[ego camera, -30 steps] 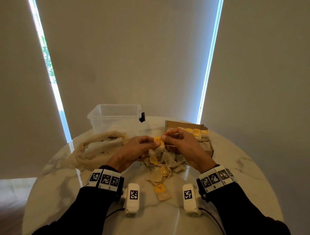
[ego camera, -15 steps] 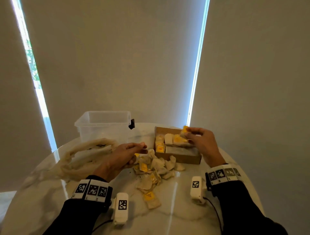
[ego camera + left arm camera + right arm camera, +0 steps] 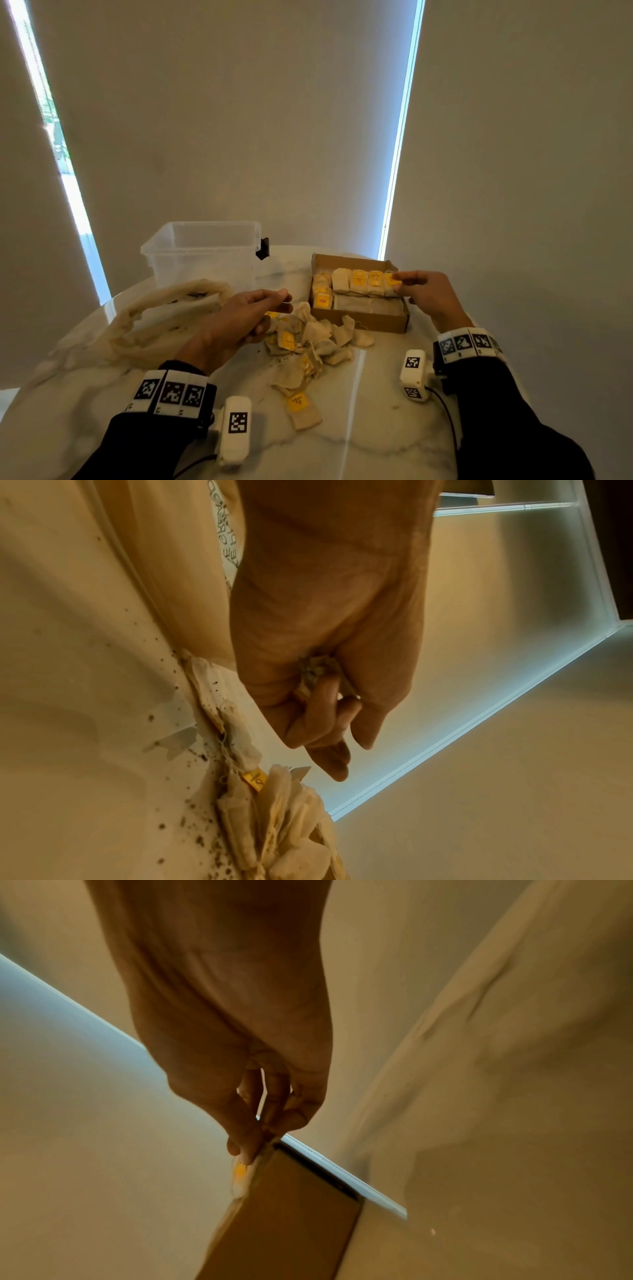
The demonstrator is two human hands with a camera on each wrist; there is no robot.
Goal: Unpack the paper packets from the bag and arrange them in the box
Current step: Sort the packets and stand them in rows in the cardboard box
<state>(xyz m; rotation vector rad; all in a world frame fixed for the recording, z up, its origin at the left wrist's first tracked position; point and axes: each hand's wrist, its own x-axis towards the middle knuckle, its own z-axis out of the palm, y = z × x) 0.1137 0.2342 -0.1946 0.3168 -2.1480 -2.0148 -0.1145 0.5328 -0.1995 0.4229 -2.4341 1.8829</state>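
Right hand (image 3: 430, 294) pinches packet (image 3: 391, 281) at box (image 3: 376, 322) right edge | left hand (image 3: 239, 317) clutches packets.

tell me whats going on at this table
A person is moving paper packets from a loose pile on the marble table into a cardboard box. The right hand pinches a yellow-tagged packet at the right end of the box's back row, which already holds several upright packets. The left hand hovers at the pile with a crumpled packet tucked in its curled fingers. A slumped cloth bag and a clear plastic tub sit to the left.
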